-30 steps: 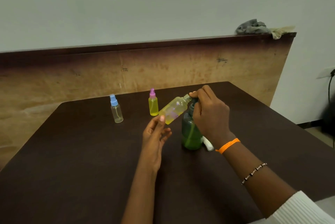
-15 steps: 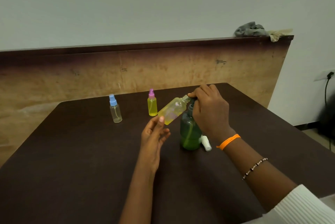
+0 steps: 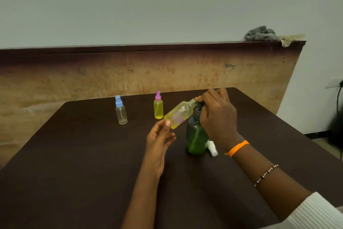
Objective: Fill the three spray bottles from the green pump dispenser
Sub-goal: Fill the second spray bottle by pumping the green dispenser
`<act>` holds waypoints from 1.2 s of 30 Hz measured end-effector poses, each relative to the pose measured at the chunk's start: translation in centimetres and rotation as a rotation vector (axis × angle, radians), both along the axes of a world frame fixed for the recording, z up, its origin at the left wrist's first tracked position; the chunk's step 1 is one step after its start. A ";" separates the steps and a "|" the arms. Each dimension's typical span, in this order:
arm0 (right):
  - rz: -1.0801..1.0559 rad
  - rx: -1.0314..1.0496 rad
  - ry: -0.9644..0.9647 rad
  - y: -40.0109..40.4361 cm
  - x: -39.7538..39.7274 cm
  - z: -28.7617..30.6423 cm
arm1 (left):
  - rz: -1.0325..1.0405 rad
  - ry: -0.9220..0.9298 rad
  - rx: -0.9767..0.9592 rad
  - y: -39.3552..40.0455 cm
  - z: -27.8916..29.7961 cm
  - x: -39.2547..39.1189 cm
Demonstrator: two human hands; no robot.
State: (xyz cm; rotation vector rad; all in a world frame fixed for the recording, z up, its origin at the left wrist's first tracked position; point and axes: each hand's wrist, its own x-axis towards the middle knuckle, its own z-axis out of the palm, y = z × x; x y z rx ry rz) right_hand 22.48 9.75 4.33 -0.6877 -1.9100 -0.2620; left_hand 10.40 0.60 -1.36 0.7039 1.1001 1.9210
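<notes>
The left hand (image 3: pixel 159 140) holds the open spray bottle (image 3: pixel 179 114) by its base end, thumb and fingers pinching the lower part. The bottle is tilted, base low toward the left hand, threaded neck raised to the right. It carries no cap and contains yellow liquid. Its neck meets the head of the green pump dispenser (image 3: pixel 196 138), directly under the fingertips of the right hand.

The right hand (image 3: pixel 218 115) sits over the pump head with fingers curled around it; the head itself is mostly hidden by the hand. The dispenser stands upright on the dark table (image 3: pixel 74 163), between the two forearms.

A white spray cap (image 3: pixel 212 148) lies on its side on the table, just beside the dispenser base on its right.

Two further bottles stand upright toward the far edge of the table, well apart from both hands: a blue-capped bottle (image 3: pixel 120 110), nearly clear, on the left, and a pink-capped bottle (image 3: pixel 158 108), filled yellow, just beyond the base of the held bottle.
</notes>
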 end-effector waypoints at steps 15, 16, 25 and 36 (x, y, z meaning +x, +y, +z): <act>0.004 -0.050 0.006 0.1 -0.4 -0.8 | -0.007 0.019 0.006 0.0 0.0 -0.1; 0.000 -0.038 -0.008 0.2 -0.2 -0.3 | -0.008 0.020 0.007 0.0 0.0 -0.1; 0.026 -0.047 0.086 0.3 -0.5 -2.6 | -0.008 0.017 0.014 0.1 -0.2 -0.3; 0.040 -0.017 0.096 0.0 -0.4 -1.5 | -0.009 0.031 0.017 -0.1 -0.1 0.0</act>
